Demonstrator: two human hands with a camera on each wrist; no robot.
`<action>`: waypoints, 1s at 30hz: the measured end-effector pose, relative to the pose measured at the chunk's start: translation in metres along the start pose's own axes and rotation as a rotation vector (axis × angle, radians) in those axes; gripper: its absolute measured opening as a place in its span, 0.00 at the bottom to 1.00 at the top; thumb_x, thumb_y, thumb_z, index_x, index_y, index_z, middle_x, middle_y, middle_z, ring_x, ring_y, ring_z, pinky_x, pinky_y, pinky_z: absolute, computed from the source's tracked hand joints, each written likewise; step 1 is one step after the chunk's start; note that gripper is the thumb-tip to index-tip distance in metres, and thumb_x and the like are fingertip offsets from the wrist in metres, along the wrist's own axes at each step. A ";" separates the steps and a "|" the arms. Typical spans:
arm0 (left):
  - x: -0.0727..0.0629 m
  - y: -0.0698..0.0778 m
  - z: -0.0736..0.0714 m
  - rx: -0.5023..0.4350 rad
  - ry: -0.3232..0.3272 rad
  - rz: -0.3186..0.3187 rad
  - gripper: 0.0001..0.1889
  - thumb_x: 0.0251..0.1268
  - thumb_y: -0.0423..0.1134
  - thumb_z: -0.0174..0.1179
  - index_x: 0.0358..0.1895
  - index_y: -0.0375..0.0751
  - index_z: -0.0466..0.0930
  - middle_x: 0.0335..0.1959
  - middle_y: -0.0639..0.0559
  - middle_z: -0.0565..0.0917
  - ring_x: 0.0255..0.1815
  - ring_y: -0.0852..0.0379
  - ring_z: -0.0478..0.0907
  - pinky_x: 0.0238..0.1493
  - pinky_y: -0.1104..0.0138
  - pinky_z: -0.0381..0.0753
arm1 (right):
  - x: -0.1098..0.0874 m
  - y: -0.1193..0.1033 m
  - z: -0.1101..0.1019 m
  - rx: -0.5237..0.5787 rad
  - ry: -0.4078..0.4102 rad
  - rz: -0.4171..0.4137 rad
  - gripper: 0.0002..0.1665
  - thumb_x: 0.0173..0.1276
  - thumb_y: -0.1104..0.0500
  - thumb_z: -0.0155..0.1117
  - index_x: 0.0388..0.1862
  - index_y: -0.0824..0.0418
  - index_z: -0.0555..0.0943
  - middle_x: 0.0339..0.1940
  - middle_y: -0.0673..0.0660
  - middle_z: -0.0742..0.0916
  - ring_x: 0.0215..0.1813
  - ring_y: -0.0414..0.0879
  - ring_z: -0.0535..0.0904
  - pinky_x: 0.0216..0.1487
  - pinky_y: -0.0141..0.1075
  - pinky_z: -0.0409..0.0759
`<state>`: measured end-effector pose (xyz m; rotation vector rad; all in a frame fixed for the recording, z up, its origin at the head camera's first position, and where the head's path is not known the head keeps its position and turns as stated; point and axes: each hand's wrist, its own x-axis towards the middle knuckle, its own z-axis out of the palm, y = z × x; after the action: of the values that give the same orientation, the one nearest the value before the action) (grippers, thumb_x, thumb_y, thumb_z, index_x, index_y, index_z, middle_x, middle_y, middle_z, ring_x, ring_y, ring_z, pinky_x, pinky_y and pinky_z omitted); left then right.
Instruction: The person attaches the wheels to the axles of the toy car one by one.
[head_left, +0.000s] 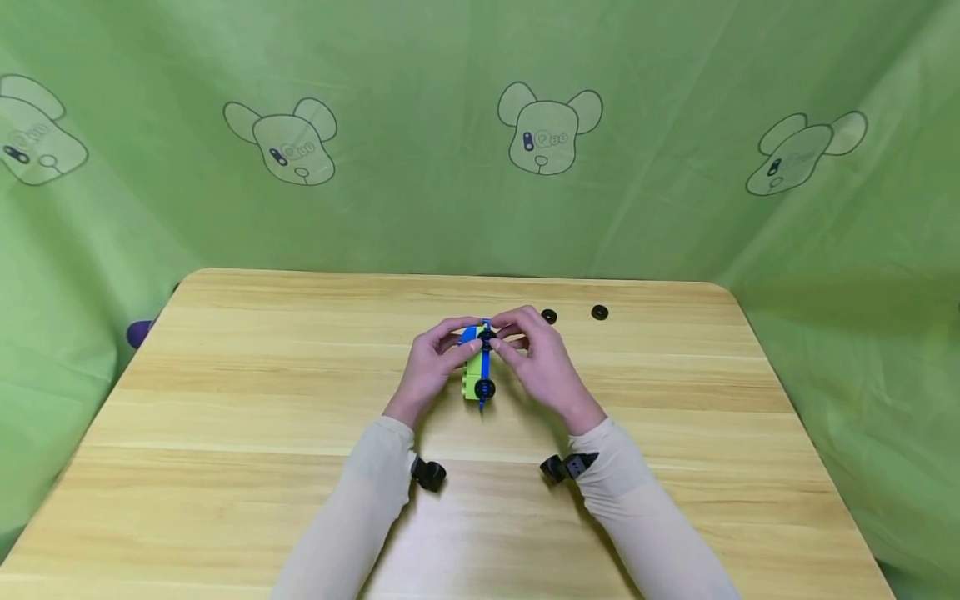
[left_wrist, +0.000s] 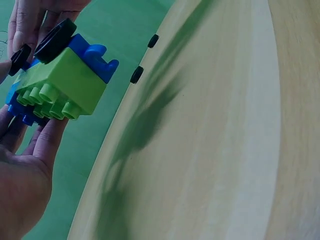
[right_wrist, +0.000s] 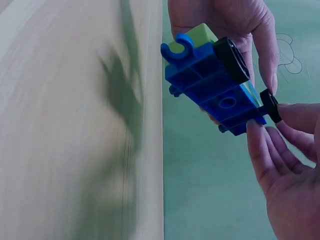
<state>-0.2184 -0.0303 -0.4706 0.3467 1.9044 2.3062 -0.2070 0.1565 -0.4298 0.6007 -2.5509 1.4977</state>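
Both hands hold a toy building-block car [head_left: 474, 367] raised above the table, its studded side to the left in the head view. It has a blue chassis [right_wrist: 205, 82] with a hook at one end and lime-green blocks [left_wrist: 75, 77]. Two black wheels show along one side of the chassis. My left hand [head_left: 431, 362] grips the body, with its thumb at the far wheel [right_wrist: 270, 105]. My right hand [head_left: 542, 362] has its thumb against that same wheel and its fingers at the chassis edge. The near wheel [right_wrist: 232, 60] sits by the hook end, untouched.
Two loose black wheels, one [head_left: 549, 317] just beyond the right hand and the other [head_left: 600, 312] farther right, lie near the back edge of the wooden table [head_left: 300, 508]. A green curtain [head_left: 420, 192] hangs behind and at both sides.
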 end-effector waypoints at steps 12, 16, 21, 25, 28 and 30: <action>0.000 0.003 0.001 -0.022 0.011 0.035 0.18 0.65 0.31 0.64 0.58 0.35 0.79 0.58 0.44 0.77 0.56 0.48 0.78 0.54 0.59 0.80 | -0.001 -0.001 0.002 0.169 -0.039 0.218 0.11 0.72 0.60 0.62 0.49 0.65 0.80 0.38 0.59 0.84 0.43 0.61 0.81 0.47 0.52 0.82; -0.001 0.005 0.001 -0.019 0.010 0.041 0.18 0.66 0.31 0.64 0.58 0.34 0.78 0.58 0.44 0.77 0.56 0.47 0.77 0.54 0.57 0.80 | 0.000 0.000 0.001 0.230 -0.061 0.226 0.13 0.73 0.62 0.61 0.52 0.69 0.79 0.38 0.61 0.84 0.42 0.62 0.82 0.48 0.55 0.81; 0.000 0.006 0.001 -0.020 0.008 0.036 0.19 0.66 0.30 0.63 0.59 0.32 0.77 0.59 0.43 0.76 0.55 0.47 0.77 0.55 0.58 0.80 | 0.001 -0.001 -0.002 0.276 -0.112 0.253 0.15 0.74 0.63 0.59 0.55 0.71 0.78 0.39 0.65 0.84 0.43 0.65 0.82 0.49 0.58 0.80; -0.001 0.007 0.000 -0.018 -0.001 0.011 0.19 0.67 0.29 0.62 0.60 0.31 0.76 0.61 0.41 0.75 0.57 0.48 0.76 0.56 0.59 0.79 | 0.001 -0.001 -0.003 0.282 -0.141 0.264 0.15 0.75 0.63 0.57 0.55 0.70 0.77 0.38 0.65 0.84 0.44 0.67 0.81 0.48 0.60 0.80; -0.005 0.014 0.001 -0.014 -0.010 0.003 0.19 0.67 0.28 0.61 0.61 0.29 0.75 0.61 0.40 0.75 0.57 0.47 0.76 0.56 0.59 0.79 | 0.002 -0.001 -0.003 0.289 -0.147 0.255 0.15 0.75 0.63 0.57 0.55 0.71 0.77 0.37 0.64 0.84 0.43 0.66 0.81 0.47 0.60 0.80; -0.008 0.021 0.003 -0.008 -0.013 0.007 0.19 0.67 0.28 0.61 0.60 0.27 0.74 0.60 0.39 0.75 0.57 0.46 0.77 0.55 0.59 0.80 | 0.002 -0.001 -0.003 0.292 -0.146 0.252 0.14 0.75 0.64 0.57 0.54 0.70 0.77 0.36 0.63 0.84 0.41 0.63 0.82 0.46 0.59 0.80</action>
<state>-0.2093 -0.0340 -0.4499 0.3667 1.8907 2.3094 -0.2090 0.1576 -0.4271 0.4474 -2.6151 2.0049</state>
